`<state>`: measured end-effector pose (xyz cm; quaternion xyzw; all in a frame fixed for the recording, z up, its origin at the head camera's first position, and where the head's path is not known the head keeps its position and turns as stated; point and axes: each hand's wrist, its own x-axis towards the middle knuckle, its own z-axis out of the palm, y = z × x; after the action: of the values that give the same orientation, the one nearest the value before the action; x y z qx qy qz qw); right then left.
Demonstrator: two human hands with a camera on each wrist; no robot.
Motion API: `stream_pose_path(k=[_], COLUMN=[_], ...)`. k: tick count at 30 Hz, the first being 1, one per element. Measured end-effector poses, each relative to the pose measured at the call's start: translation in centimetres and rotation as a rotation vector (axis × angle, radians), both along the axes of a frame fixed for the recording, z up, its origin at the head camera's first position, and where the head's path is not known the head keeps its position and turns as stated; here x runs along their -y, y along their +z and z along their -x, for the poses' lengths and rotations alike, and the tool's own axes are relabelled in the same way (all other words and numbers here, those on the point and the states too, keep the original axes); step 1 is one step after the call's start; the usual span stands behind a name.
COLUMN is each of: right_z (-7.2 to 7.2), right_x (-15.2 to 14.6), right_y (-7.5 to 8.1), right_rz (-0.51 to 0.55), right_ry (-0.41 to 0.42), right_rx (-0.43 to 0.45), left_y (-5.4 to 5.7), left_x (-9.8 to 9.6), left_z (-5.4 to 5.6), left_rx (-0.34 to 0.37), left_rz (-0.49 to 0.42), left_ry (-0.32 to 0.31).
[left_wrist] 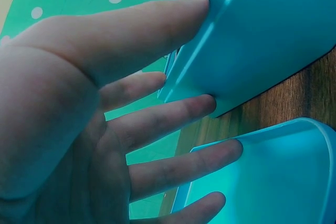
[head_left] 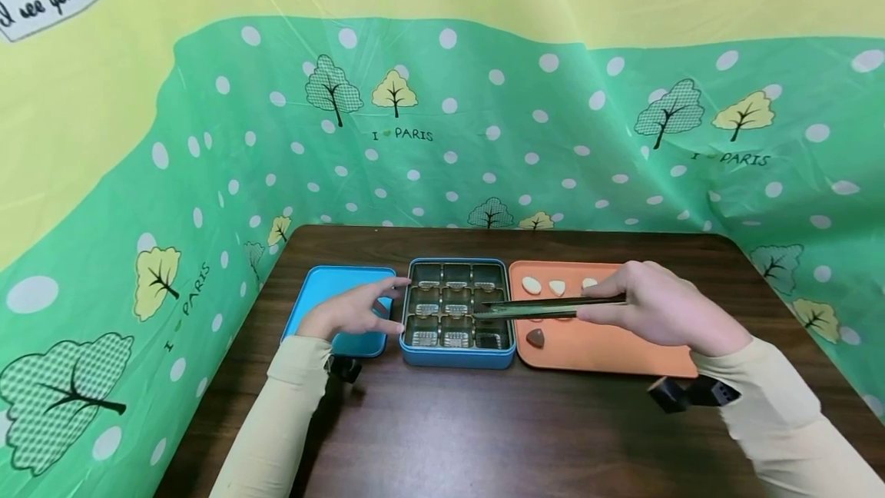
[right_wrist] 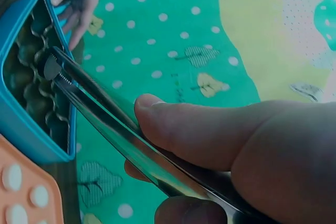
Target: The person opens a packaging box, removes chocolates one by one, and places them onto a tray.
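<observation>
My right hand (head_left: 657, 306) grips metal tongs (right_wrist: 113, 116) between thumb and fingers. Their serrated tips pinch a small dark round piece, apparently a chocolate (right_wrist: 51, 68), over the divided insert (head_left: 456, 306) of a blue box (head_left: 456, 358). The insert is dark gold, with rows of square compartments; the front right one looks darker, and I cannot tell whether it holds anything. At the box's left side is my left hand (head_left: 356, 307), fingers spread and nearly straight. Its thumb (left_wrist: 178, 17) touches the box rim in the left wrist view.
A blue lid (head_left: 332, 283) lies left of the box, partly under the left hand. To the right, an orange tray (head_left: 608, 356) carries several white pieces (head_left: 531, 285) and a brown piece (head_left: 535, 337). Behind the dark wooden table (head_left: 442, 429) hangs a green and yellow cloth (head_left: 415, 198).
</observation>
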<state>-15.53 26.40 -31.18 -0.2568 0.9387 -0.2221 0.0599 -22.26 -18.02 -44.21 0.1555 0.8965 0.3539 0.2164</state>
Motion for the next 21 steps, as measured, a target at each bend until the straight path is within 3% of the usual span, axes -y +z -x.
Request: stream_pose_path(k=[8, 21], right_z=[-0.9, -2.0], right_x=[-3.6, -8.6], right_y=[-0.2, -2.7], right_rz=[-0.015, -0.096], right_ry=[-0.076, -0.182], right_rx=[0.029, 0.079], left_y=[-0.1, 0.1], left_x=[0.1, 0.0], left_z=[0.0, -0.1], left_rx=[0.0, 0.007], left_rz=[-0.003, -0.006], left_ry=[-0.002, 0.009])
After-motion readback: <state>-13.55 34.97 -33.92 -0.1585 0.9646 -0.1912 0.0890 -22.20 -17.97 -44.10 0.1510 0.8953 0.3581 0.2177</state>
